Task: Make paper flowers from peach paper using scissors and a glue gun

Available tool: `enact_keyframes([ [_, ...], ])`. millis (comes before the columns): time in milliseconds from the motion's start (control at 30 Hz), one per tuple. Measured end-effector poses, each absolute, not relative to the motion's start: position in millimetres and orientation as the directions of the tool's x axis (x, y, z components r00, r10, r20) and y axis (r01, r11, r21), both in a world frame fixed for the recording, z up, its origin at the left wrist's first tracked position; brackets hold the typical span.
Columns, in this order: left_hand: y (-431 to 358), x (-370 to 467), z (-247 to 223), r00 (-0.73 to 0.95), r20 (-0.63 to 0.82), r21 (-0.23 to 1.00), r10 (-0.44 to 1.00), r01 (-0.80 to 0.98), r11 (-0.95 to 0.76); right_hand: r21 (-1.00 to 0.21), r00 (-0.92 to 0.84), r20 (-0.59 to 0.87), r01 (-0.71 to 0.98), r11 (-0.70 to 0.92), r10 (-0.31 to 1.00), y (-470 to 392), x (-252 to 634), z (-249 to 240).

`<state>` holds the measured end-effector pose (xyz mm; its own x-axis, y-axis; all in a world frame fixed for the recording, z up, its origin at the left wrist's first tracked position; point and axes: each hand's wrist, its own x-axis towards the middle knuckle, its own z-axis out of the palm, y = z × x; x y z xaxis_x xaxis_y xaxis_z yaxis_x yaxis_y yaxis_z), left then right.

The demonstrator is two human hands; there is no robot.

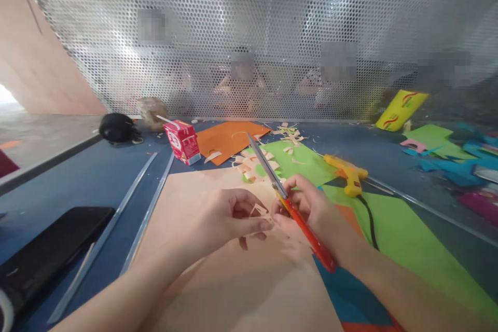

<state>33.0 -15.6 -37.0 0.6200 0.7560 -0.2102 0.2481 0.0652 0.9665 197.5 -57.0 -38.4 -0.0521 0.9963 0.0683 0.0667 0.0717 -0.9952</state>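
Note:
Near the middle of the view, my left hand (237, 215) pinches a small cut piece of peach paper (261, 212) between thumb and fingers. My right hand (307, 207) holds red-handled scissors (307, 233), their blades pointing up and away to the left, while its thumb and fingertips touch the right side of the same small piece. Both hands are above a large peach sheet (187, 192). Just beyond them lie peach paper cutouts (251, 166) on green paper (307, 161).
A red drink carton (182, 141), orange paper (229, 137) and paper scraps lie beyond the hands. A yellow glue gun (350, 172) with a black cord is at right. A black phone (50, 244) lies left. A perforated metal panel (268, 21) borders the table's (78, 176) far edge.

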Motion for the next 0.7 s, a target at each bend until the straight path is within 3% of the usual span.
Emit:
enact_keyframes([
  [200,-18.2,21.9,-22.4,0.479,-0.073,0.871,0.875,0.458,-0.178,-0.997,-0.026,0.021,0.080,0.023,0.999,-54.0,203.7,-35.4],
  [433,-15.0,16.5,-16.6,0.428,0.133,0.816,0.894,0.465,-0.344,-0.993,-0.039,0.027,0.111,0.031,0.999,-54.1,207.2,-31.4],
  [533,-16.8,19.3,-16.1,0.475,0.094,0.836,0.875,0.440,-0.329,-0.996,-0.055,0.015,0.089,0.020,0.998,-56.4,206.0,-27.9],
  [700,-25.0,28.3,-20.9,0.620,-0.106,0.928,0.778,0.343,-0.146,-0.997,-0.050,-0.039,0.070,-0.035,0.998,-60.5,204.5,-21.7],
])
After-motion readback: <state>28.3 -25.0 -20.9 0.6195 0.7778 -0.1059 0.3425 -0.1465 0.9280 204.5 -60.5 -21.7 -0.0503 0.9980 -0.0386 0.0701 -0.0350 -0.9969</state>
